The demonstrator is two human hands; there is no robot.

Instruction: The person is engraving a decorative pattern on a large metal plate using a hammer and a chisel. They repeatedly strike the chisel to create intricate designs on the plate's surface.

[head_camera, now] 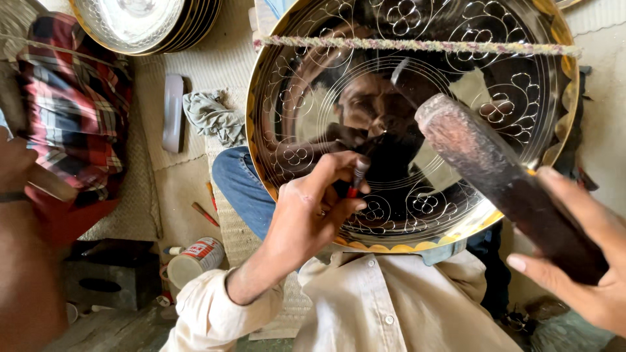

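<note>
A large round shiny metal tray (pixel 521 72) with engraved flower and circle patterns and a gold scalloped rim rests against my lap. My left hand (pixel 306 208) grips a thin dark chisel (pixel 358 175) with a red band, its tip pressed on the tray's face. My right hand (pixel 580 261) holds a thick dark wooden mallet (pixel 495 176), its worn end raised over the tray, apart from the chisel. A twisted cord (pixel 417 45) runs across the tray's upper part.
A stack of similar trays (pixel 140 26) lies at the top left. A plaid cloth (pixel 72 111) and another person's arm (pixel 23 261) are at the left. A crumpled grey rag (pixel 212 117), a small tin can (pixel 195 259) and a dark block (pixel 104 283) lie on the woven mat.
</note>
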